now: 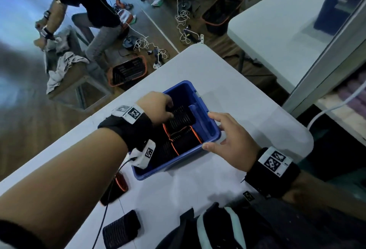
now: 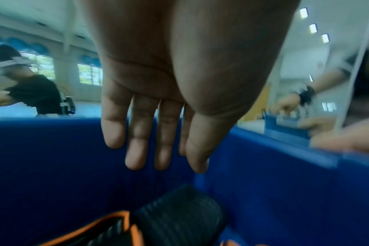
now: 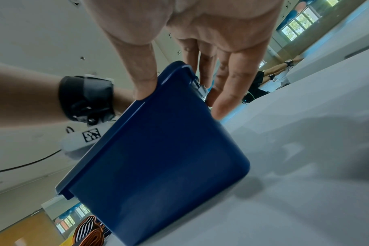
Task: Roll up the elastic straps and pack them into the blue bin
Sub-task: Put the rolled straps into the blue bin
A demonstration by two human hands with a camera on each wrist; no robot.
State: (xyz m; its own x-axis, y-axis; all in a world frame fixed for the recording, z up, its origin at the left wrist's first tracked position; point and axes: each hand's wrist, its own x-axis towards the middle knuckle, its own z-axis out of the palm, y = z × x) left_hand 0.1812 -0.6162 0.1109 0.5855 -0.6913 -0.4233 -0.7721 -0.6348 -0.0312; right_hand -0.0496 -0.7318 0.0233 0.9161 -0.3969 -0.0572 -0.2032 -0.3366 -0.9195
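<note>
The blue bin [image 1: 214,137] stands on the white table [image 1: 247,94] and holds several rolled black straps with orange edges [image 1: 185,141]. My left hand [image 1: 158,108] reaches into the bin, just above a black roll [image 1: 181,117]. In the left wrist view its fingers [image 2: 137,159] are straight and hold nothing, with that roll [image 2: 179,214] below them. My right hand [image 1: 227,136] rests at the bin's near right corner. Its thumb [image 3: 144,89] touches the rim and its straight fingers lie along the side wall [image 3: 158,158]. Two more rolls lie on the table, one orange-edged [image 1: 118,186] and one black [image 1: 121,229].
A dark bag or garment [image 1: 227,229] lies at the table's near edge. A second white table [image 1: 277,27] with another blue bin [image 1: 334,5] stands to the right. Another person [image 1: 89,11], cables and a black basket [image 1: 128,70] occupy the floor beyond.
</note>
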